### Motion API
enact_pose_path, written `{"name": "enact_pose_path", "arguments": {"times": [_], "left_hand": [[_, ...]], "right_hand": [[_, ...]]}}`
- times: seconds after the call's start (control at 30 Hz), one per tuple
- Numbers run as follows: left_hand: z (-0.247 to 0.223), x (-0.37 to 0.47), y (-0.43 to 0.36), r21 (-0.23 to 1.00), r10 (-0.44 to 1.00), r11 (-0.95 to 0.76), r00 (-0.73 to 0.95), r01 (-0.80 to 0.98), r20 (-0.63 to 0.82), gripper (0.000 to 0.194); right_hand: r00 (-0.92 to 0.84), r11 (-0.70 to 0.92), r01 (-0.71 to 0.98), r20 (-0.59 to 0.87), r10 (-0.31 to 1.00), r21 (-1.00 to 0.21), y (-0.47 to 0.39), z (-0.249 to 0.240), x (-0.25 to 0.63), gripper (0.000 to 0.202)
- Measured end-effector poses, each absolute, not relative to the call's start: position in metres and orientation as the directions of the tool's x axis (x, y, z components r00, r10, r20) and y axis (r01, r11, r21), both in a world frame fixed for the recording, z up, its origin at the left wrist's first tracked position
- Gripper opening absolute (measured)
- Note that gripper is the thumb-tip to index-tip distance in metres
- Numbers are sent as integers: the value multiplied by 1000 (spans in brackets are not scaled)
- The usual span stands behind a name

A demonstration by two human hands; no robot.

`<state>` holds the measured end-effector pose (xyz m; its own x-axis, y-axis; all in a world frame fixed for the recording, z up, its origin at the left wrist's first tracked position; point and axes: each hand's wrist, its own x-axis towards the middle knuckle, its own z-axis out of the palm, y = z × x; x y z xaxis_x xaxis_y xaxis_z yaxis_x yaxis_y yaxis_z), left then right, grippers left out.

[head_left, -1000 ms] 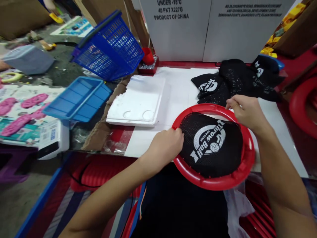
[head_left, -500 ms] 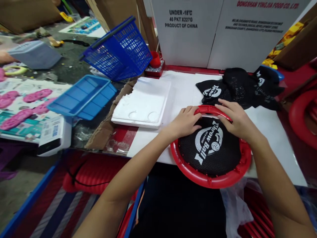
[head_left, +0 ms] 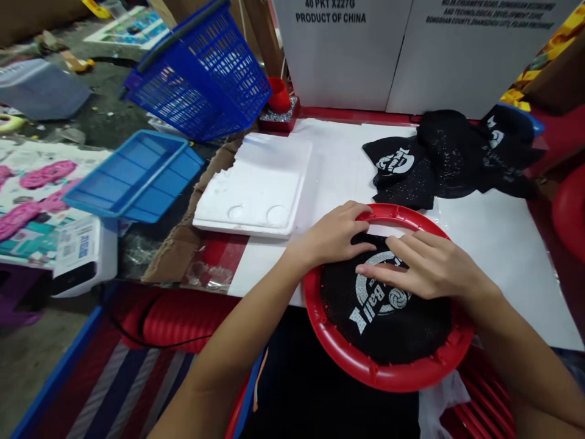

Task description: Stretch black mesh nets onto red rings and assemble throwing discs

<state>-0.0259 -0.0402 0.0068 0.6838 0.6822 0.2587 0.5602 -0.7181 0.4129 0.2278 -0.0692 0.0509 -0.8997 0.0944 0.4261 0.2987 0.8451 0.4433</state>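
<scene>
White, printed cardboard panels of a big carton [head_left: 338, 67] stand upright along the back. In front, a flat white sheet [head_left: 489, 250] covers the work table. To the left, a deep blue, lattice-sided plastic basket [head_left: 201, 79] leans at a tilt. At the table's near edge is a round red plastic ring [head_left: 381, 377], its near part reaching out past the edge. Beyond it, a crumpled heap of black mesh pieces with white print [head_left: 457, 155] lies on the sheet. A black mesh panel printed "Ball" in white [head_left: 402, 335] fills the ring. Farther left sits a shallow, light-blue plastic tray [head_left: 137, 177], and between tray and ring lies a broken-edged white foam slab [head_left: 260, 189].

The right hand [head_left: 425, 265] lies across the mesh panel, half open, thumb stretched well apart from its bent fingers. The left hand [head_left: 338, 235] has its fingertips on the ring's far-left rim and its thumb over the mesh; how firmly it grips, I cannot tell. Smallest, a red cup [head_left: 278, 94] stands beside the basket.
</scene>
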Motion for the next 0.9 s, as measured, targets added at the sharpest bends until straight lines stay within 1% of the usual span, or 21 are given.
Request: {"name": "enact_pose_path", "arguments": {"times": [0.13,0.3,0.57,0.63,0.77,0.9], "left_hand": [[8,-25,-41,402,676,-726,687,558,267,23],[7,-26,-42,393,673,-729,692,560,262,24],[7,-24,-42,398,679,-723,688,565,257,21],[8,-25,-42,391,678,-724,691,568,252,22],[9,-25,-43,383,675,-728,693,568,255,21],[8,-25,-43,393,675,-727,691,563,259,21]], "right_hand": [[-893,851,319,435,121,418,-73,55,227,58],[-882,905,313,441,165,289,-79,55,225,63],[-880,941,311,415,231,136,-78,48,226,65],[-878,944,303,425,221,134,-78,46,226,65],[-874,941,285,453,177,182,-77,44,225,62],[-869,943,288,458,184,167,-78,43,224,61]]}}
